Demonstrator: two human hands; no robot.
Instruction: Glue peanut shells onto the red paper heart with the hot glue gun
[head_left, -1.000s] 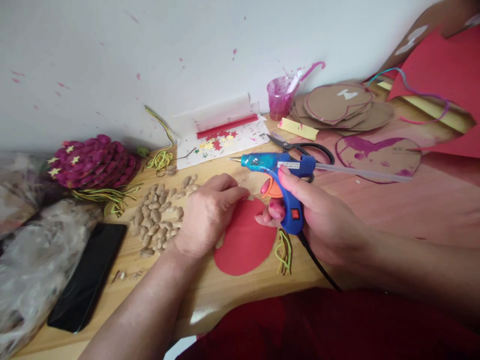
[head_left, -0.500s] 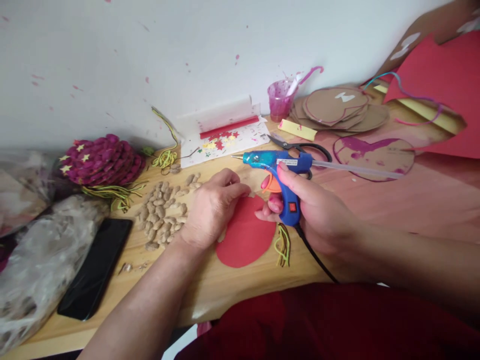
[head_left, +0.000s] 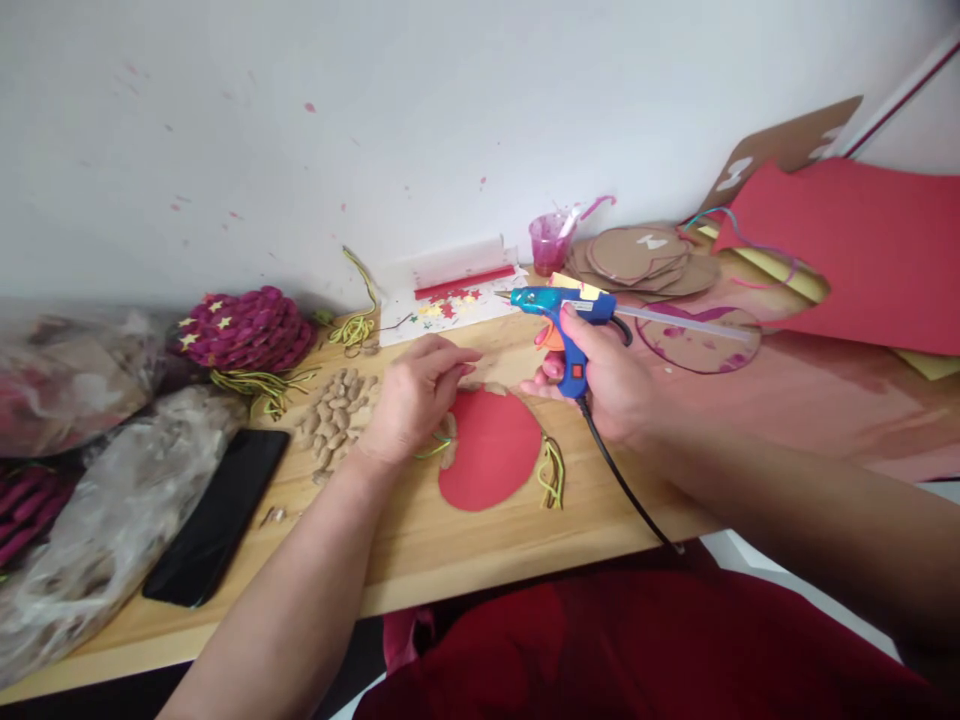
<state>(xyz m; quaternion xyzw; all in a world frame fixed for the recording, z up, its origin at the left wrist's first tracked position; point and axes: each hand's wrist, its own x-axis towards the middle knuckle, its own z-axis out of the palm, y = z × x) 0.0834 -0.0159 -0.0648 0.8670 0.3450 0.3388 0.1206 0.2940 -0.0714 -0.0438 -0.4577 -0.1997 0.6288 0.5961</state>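
Observation:
My right hand point(head_left: 609, 378) is closed round the blue glue gun point(head_left: 568, 318), which points left with its nozzle above the wooden table point(head_left: 480, 545). A clear glue stick pokes out of the gun's back. My left hand point(head_left: 415, 397) rests on the upper left edge of a red paper disc point(head_left: 491, 450), fingers curled and pressing down; what lies under them is hidden. A pile of peanut shells point(head_left: 335, 415) lies just left of that hand. Short yellow-green threads point(head_left: 553, 474) lie at the disc's right edge.
A black phone point(head_left: 218, 517) lies at the front left beside clear plastic bags point(head_left: 97, 510). A magenta shell-covered piece with yellow stars point(head_left: 244, 331) sits by the wall. Behind are a sticker sheet point(head_left: 450, 300), a pink cup point(head_left: 549, 240), cardboard discs point(head_left: 637, 255) and red paper sheets point(head_left: 862, 250).
The view has pulled back and tilted up, so the table looks smaller. My left hand has slid up the disc's left edge. The glue gun stays in my right hand, pointing left.

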